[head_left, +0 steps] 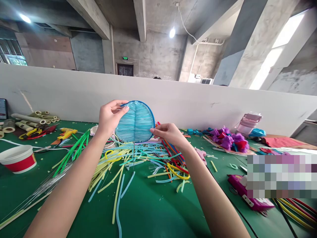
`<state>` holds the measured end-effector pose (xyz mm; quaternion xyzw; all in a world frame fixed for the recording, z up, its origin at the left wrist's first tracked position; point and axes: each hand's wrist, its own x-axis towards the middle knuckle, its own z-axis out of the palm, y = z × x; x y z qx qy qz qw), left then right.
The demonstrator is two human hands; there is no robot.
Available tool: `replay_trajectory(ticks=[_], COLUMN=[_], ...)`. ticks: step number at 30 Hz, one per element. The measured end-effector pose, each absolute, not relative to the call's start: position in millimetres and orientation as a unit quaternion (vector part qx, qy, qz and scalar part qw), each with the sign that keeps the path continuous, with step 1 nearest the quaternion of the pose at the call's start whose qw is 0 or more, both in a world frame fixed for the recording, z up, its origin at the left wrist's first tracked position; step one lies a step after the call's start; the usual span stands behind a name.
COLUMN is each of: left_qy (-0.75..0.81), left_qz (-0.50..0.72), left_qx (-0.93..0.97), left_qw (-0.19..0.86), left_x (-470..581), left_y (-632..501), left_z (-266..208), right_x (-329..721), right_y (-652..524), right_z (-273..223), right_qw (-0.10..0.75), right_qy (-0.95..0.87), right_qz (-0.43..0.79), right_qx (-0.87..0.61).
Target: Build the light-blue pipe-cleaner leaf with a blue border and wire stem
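Note:
I hold up a round blue hoop (pixel 135 121) wound with pale blue thread, a thin wire stem hanging below it. My left hand (pixel 109 117) grips its upper left rim between thumb and fingers. My right hand (pixel 167 133) pinches its lower right edge. Both hands are raised above a pile of coloured plastic tubes (pixel 138 160) on the green table (pixel 148 205).
A red-and-white paper cup (pixel 17 158) stands at the left, with bamboo tubes (pixel 32 119) and a yellow glue gun (pixel 65 133) behind it. Silver wires (pixel 42 188) lie at the left. Purple and red cloth flowers (pixel 230 138), a pink bottle (pixel 247 124) and a pink tool (pixel 250 195) are at the right.

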<state>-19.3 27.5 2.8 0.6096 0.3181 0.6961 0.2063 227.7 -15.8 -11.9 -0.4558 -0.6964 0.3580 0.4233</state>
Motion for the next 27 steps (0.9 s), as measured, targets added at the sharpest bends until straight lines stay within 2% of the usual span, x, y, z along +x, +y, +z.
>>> replay_trajectory(ticks=[18, 27], left_qy=[0.319, 0.32], left_qz=[0.69, 0.688], left_qx=[0.619, 0.618], left_qw=[0.199, 0.204], left_x=[-20, -19], left_y=[27, 26], left_z=[3, 3], right_x=[230, 229], right_y=[-8, -5], right_z=[-16, -14], right_qw=[0.452, 0.557], right_qy=[-0.726, -0.67], right_qz=[0.189, 0.198], right_qx=[-0.483, -0.45])
